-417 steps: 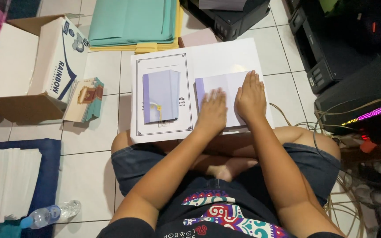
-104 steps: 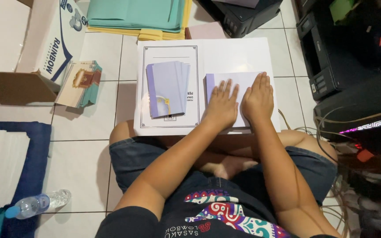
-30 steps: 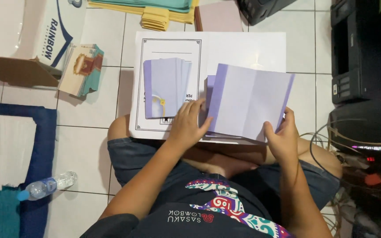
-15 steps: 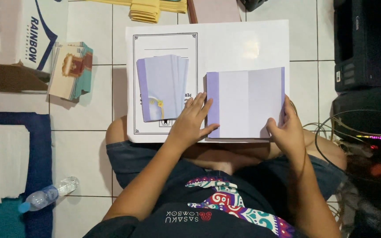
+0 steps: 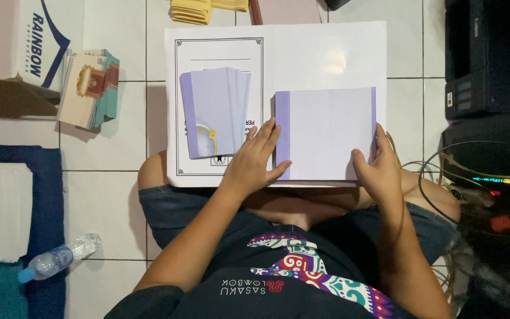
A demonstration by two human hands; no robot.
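Head view: lilac folded sheet (image 5: 326,133) lies flat on white board (image 5: 326,56) across the lap. Left hand (image 5: 254,162) presses its left edge, fingers spread; right hand (image 5: 379,165) pinches its right edge. Stack of folded lilac sheets (image 5: 215,111) beside.

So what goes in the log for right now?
left hand: on pale purple folded paper sheet | right hand: gripping its right edge | underneath: white board

Light: was bright, overhead.
Glare: sat on the white board (image 5: 332,59).
Right side: was dim, blurred.
Focus: was sharp centrally.
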